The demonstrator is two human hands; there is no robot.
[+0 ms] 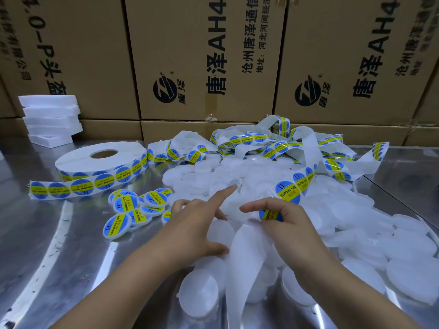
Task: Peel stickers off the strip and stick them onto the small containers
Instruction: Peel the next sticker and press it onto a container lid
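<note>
Head view: right hand (pixel 288 225) grip pinches sticker (pixel 270 214) on strip (pixel 242 269); left hand (pixel 190 225) holds container (pixel 219 233) beside it.

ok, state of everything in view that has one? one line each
sticker roll: lying flat, partly unwound
sticker strip: loose, tangled over the pile
sticker: pinched between fingers
labelled containers: stickered, heaped
bare containers: unstickered, piled
left hand: index straight, grip unclear
right hand: pinches the sticker
cardboard boxes: closed
</note>
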